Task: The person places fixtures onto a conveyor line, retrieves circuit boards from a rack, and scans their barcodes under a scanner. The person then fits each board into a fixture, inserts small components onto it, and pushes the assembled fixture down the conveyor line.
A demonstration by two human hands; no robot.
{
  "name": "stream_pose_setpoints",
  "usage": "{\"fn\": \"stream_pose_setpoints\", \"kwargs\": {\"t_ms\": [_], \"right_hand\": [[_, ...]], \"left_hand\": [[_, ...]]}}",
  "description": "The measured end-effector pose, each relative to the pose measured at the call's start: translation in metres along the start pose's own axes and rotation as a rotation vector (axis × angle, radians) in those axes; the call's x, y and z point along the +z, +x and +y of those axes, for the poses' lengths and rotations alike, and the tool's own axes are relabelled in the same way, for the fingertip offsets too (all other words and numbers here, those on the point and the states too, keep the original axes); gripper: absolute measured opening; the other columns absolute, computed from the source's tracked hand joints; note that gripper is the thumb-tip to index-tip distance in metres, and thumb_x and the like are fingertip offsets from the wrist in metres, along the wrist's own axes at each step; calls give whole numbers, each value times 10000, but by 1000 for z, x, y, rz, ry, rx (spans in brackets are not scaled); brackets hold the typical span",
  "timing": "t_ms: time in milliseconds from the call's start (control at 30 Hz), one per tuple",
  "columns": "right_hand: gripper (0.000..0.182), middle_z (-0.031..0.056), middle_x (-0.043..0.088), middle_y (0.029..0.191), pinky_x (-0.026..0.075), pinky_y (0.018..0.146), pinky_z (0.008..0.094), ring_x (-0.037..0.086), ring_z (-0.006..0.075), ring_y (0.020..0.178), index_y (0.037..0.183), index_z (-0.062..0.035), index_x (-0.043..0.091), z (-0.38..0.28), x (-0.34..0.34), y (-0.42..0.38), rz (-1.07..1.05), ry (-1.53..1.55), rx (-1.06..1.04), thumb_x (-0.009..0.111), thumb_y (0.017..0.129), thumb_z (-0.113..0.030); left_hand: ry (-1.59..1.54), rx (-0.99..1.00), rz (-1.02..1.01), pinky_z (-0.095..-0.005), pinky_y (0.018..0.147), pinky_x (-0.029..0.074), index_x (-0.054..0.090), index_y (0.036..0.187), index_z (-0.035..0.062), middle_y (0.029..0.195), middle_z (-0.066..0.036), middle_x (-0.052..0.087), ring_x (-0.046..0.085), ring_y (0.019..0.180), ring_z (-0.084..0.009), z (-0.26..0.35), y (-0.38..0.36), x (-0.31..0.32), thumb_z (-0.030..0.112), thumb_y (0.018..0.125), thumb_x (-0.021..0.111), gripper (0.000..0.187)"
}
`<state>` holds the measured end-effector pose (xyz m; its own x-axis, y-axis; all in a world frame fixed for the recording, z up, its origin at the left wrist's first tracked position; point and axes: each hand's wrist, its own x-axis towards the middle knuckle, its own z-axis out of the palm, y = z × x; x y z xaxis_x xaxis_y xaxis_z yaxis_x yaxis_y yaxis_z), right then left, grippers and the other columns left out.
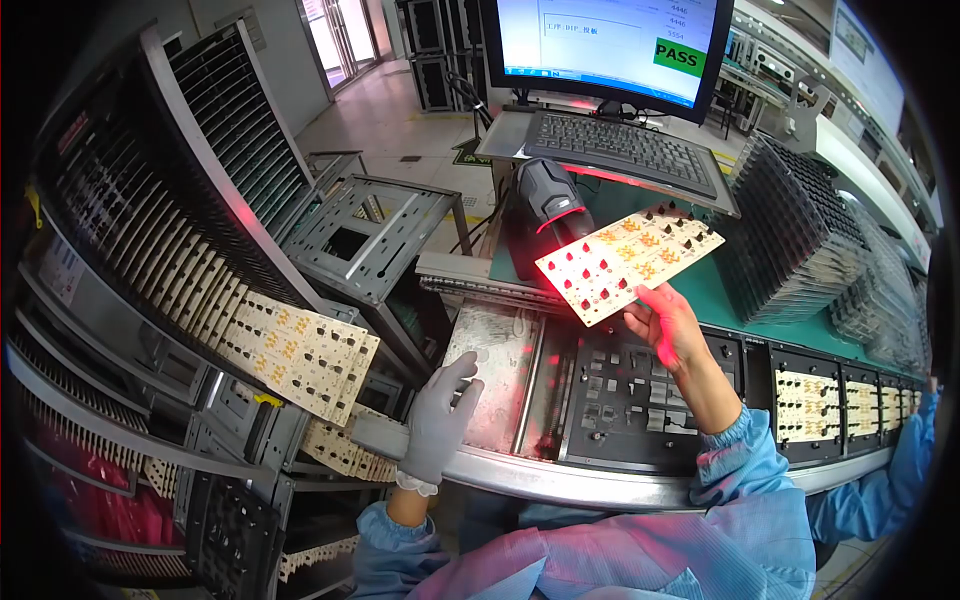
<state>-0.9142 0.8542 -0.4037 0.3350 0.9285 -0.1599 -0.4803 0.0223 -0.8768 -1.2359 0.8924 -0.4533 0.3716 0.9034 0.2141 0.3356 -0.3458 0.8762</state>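
My right hand (665,325), bare, pinches the near edge of a cream circuit board (640,255) with rows of black parts. The board is tilted beneath a black barcode scanner (550,195), whose red light falls on the board and my fingers. My left hand (440,415), in a pale glove, is over the front metal rail with its fingers apart and nothing in them. Left of it, another circuit board (300,360) sticks out of a black slotted magazine rack (190,170) filled with similar boards. Below my right hand lies a black fixture tray (635,395) with metal inserts.
A monitor (610,50) showing PASS stands behind a keyboard (625,145). Stacked black trays (795,230) rise at the right. Along the line at right, fixtures hold more boards (807,405). Another person's blue sleeve (880,485) reaches in there. A metal frame (365,235) stands behind the rack.
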Motion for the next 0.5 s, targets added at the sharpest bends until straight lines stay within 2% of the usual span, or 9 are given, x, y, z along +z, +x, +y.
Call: {"fn": "stream_pose_setpoints", "kwargs": {"t_ms": [500], "right_hand": [[337, 46, 653, 1133, 571, 711, 249, 671, 133, 905, 1269, -98, 510, -7, -16, -10, -39, -44, 35, 572, 940, -130]], "left_hand": [[-20, -18, -10, -273, 783, 495, 538, 1304, 25, 1123, -114, 632, 641, 958, -174, 2, 0, -1, 111, 908, 610, 411]]}}
